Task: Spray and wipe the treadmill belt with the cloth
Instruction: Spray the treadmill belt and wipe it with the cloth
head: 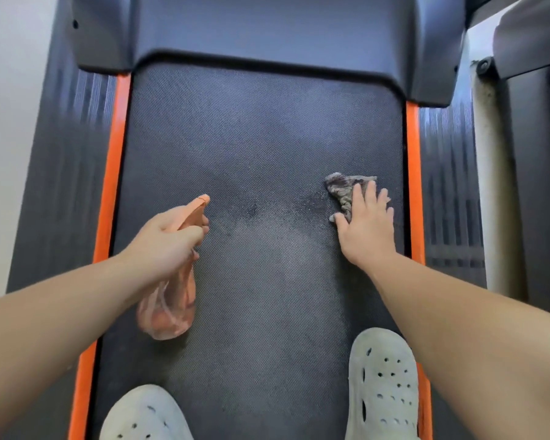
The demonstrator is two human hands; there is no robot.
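The right hand (365,230) lies flat, fingers spread, pressing the grey cloth (343,188) onto the treadmill belt (267,138) at 3 o'clock. The wipe looks best carried toward 9 o'clock through the damp speckled patch (251,211) with even pressure (overlapping passes help). The left hand (169,239), at 9 o'clock, grips the translucent orange spray bottle (169,312), nozzle toward 12; its fill level cannot be told.

Your treadmill belt (267,122) carries the cloth (342,188) near its right edge, a damp patch (251,211) mid-belt, and, nearest you, your left clog (143,414) and right clog (383,382).
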